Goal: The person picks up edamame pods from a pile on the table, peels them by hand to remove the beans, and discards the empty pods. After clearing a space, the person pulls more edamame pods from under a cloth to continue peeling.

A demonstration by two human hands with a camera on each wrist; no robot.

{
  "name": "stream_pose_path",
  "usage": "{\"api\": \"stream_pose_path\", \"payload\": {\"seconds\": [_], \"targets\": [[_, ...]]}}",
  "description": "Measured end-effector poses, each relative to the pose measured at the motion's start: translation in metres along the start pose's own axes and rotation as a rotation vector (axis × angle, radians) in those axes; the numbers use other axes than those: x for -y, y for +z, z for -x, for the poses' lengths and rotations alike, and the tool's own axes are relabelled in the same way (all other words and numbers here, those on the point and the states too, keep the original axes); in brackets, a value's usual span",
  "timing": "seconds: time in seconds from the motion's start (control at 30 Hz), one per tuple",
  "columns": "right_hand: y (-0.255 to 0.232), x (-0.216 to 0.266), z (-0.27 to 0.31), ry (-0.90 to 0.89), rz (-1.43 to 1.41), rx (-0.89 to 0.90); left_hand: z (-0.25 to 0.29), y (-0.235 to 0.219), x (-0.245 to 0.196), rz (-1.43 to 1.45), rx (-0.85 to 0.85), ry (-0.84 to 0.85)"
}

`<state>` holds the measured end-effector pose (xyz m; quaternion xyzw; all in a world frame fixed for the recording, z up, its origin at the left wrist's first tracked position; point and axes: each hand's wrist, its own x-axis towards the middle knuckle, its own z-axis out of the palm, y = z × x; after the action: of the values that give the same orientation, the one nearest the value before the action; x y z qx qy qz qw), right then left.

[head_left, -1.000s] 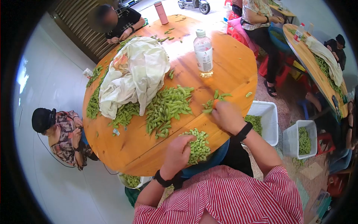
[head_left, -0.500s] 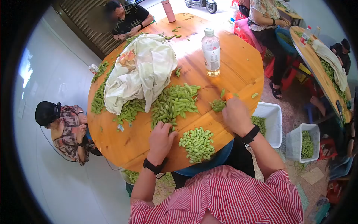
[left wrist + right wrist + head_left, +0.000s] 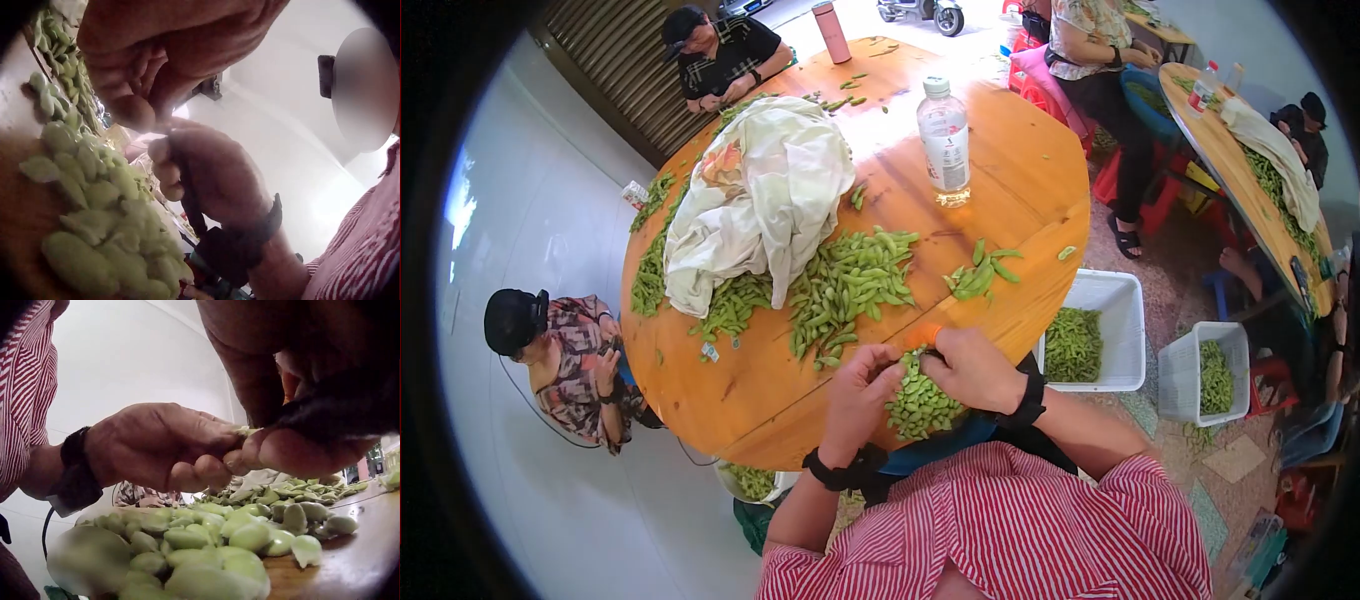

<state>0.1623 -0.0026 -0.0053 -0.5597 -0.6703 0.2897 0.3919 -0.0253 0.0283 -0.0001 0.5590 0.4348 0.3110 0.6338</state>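
Over the near edge of the round wooden table (image 3: 1020, 190), my two hands meet fingertip to fingertip above a heap of shelled green beans (image 3: 925, 408). Between them shows a small bit of a green bean pod (image 3: 247, 432), mostly hidden by fingers. My left hand (image 3: 862, 395) pinches it from one side with thumb and fingers. From the other side my right hand (image 3: 980, 370), with an orange cover on a finger (image 3: 922, 336), has its curled fingers on the pod. Unshelled pods (image 3: 855, 285) lie beyond the hands, and a smaller cluster of pods (image 3: 978, 275) sits to the right.
A white cloth (image 3: 765, 190) covers more pods at left. Farther back stand a clear bottle (image 3: 945, 145) and a pink tumbler (image 3: 831, 33). White baskets (image 3: 1122, 330) with green pods are on the floor at right. Other people sit around the table, one at left (image 3: 565, 350).
My right hand has come from the small pod cluster toward me. My left hand reached to the front of the pod pile, then returned beside the beans, where both hands now meet.
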Motion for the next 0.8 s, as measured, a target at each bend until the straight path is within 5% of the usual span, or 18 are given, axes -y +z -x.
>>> {"api": "stream_pose_path", "payload": {"seconds": [0.3, 0.37, 0.4, 0.47, 0.6, 0.67, 0.8], "targets": [[0.010, -0.005, 0.005, -0.023, 0.179, 0.036, 0.003, 0.008, 0.008, -0.157, -0.070, 0.122], [0.010, 0.002, 0.006, -0.020, 0.207, 0.052, 0.007, 0.015, 0.001, -0.575, -0.160, 0.446], [0.010, 0.005, 0.007, -0.020, 0.231, 0.071, 0.008, 0.017, 0.001, -0.574, -0.157, 0.446], [0.013, 0.006, 0.008, -0.039, 0.243, 0.066, 0.008, 0.020, 0.001, -0.825, -0.183, 0.717], [0.018, -0.003, 0.007, -0.059, 0.245, 0.094, 0.004, 0.015, 0.011, -0.874, -0.188, 0.785], [0.013, -0.002, 0.006, -0.075, 0.214, 0.101, 0.002, 0.009, 0.012, -0.046, -0.072, 0.085], [0.004, -0.004, 0.001, -0.140, 0.068, 0.104, -0.002, -0.002, 0.004, 0.209, 0.053, -0.056]]}}
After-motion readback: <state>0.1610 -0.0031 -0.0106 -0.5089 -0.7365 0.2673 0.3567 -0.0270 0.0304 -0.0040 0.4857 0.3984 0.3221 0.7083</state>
